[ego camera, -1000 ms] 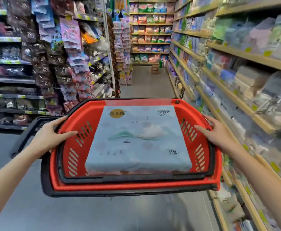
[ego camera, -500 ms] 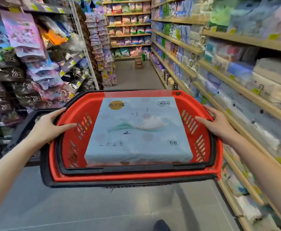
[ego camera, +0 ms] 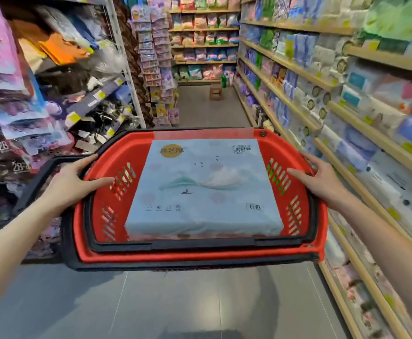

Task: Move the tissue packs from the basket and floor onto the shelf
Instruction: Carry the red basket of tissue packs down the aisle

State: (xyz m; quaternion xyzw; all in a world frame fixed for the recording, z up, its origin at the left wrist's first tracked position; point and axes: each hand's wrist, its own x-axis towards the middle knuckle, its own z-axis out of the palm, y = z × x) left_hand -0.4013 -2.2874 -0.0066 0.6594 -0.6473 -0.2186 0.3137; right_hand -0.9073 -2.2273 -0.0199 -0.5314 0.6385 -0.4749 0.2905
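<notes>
A red shopping basket (ego camera: 200, 256) with black rim and handle is held up in front of me, above the grey floor. A large pale blue tissue pack (ego camera: 203, 189) lies flat inside and fills most of it. My left hand (ego camera: 74, 181) grips the basket's left rim, fingers curled over the edge. On the right rim sits my right hand (ego camera: 320, 178), holding it the same way. Wooden shelves (ego camera: 361, 148) packed with tissue packs run along my right side.
Racks of hanging packets (ego camera: 53, 111) line the left side of the aisle. A small wooden stool (ego camera: 216, 91) stands on the floor at the far end, before more stocked shelves. The grey aisle floor (ego camera: 175, 302) stretches ahead between the two sides.
The basket stays held in both hands while the view has moved forward along the aisle and tilted down a little. The grip has not changed.
</notes>
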